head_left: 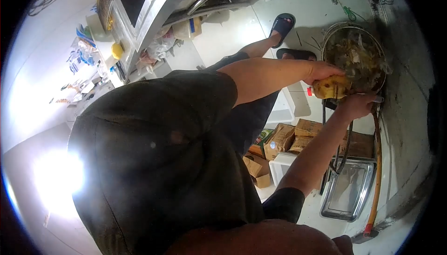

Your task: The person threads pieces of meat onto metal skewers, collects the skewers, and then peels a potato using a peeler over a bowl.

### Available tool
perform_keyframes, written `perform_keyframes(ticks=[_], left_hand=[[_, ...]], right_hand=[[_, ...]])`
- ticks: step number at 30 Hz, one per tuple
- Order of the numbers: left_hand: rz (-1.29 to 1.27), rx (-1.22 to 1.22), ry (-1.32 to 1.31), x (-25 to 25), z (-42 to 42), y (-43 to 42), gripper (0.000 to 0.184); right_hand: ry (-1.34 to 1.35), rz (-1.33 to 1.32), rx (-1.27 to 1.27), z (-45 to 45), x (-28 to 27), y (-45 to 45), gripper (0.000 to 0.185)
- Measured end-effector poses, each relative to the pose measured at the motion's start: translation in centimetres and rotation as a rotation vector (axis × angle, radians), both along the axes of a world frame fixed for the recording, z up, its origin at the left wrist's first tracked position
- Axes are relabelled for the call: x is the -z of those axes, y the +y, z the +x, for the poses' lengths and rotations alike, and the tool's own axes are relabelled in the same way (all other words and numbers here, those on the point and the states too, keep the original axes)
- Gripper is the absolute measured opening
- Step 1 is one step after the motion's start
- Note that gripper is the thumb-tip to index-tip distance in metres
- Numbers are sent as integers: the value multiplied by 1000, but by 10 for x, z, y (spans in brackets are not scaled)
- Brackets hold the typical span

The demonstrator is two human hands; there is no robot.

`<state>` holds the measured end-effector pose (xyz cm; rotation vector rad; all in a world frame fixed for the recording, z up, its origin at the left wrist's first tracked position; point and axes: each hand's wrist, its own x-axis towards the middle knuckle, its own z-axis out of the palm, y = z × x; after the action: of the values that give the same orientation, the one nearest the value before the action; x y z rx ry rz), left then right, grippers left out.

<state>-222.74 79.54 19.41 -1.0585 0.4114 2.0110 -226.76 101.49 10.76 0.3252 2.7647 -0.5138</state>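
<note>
My left hand is wrapped round a yellow, brown-spotted lump that looks like a large potato. A small red piece shows at its near end; what it belongs to is unclear. The lump is over the near edge of a round bin full of wet scraps and peelings. My right hand is closed beside the bin's rim, just below the lump. A pale, shiny end sticks out by its fingers; I cannot tell what it is.
A wooden pole leans by the wall near my right hand. Below are a metal tray, cardboard boxes and a white tub. My slippered foot stands near the bin. Shelving and a metal counter stand behind.
</note>
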Motion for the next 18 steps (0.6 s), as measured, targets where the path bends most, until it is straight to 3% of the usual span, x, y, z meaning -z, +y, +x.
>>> perform_keyframes(ticks=[2,3,6,9,10,12,15,18], left_hand=[[42,19,-7,5,4,-5,40],[44,36,-14,0,3,-11,40],[-10,92,-5,-3,2,-13,43],[-6,57,11,-6,-2,-10,43],[9,26,15,-8,-2,-9,42],[-7,27,34,-5,0,-6,43],[19,85,29,-6,2,-13,44],[44,102,12,-1,2,-19,44]], right_hand=[[-79,651,-371,-4,12,6,68],[-174,703,-417,-18,-22,-4,69],[-361,639,-396,-38,-84,-35,77],[-49,610,-452,-5,-61,-29,85],[-12,568,-410,3,-29,-19,84],[-68,532,-288,-3,-11,-13,80],[-197,671,-389,-25,-22,8,75],[-223,601,-374,-21,-32,6,70]])
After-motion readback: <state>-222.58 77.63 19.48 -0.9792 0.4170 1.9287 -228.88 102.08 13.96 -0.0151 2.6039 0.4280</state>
